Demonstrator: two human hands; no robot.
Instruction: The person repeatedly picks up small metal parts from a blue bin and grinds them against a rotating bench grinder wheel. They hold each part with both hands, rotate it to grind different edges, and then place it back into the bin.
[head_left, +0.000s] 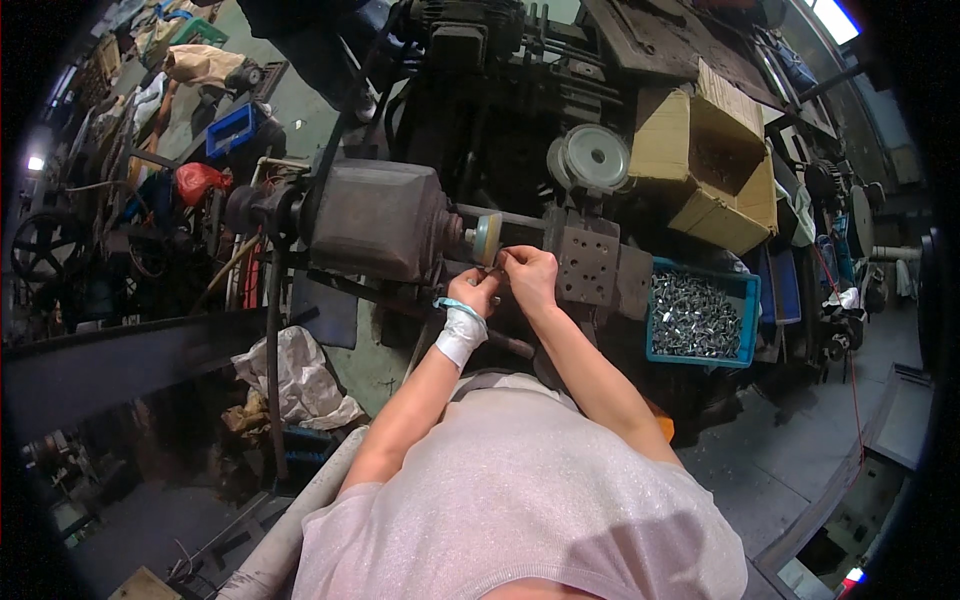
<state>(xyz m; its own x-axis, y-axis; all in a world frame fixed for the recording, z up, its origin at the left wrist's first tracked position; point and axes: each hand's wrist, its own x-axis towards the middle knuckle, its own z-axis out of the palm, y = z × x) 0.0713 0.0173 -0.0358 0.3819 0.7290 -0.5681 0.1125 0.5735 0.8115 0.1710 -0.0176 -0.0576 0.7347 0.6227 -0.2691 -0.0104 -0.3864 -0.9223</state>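
My left hand (474, 291), with a white wrap and a light blue band at the wrist, is closed in a pinch just below a round wheel (487, 240) on the machine's spindle. Close beside it, my right hand (531, 274) is closed too, thumb and fingertips pressed together. The fingertips of both hands nearly meet at the wheel's lower edge. Something small and metallic shows by the left fingers, too small to name. A dark boxy headstock (376, 221) carries the spindle on the left. Right of my hands sits a metal block with holes (586, 266).
A teal crate (752, 318) full of small metal parts stands on the right. Behind it is an open cardboard box (660, 133). A round metal disc (597, 157) sits on the machine. White sacking (297, 375) lies lower left. A person's dark-clothed leg (315, 50) shows at the top.
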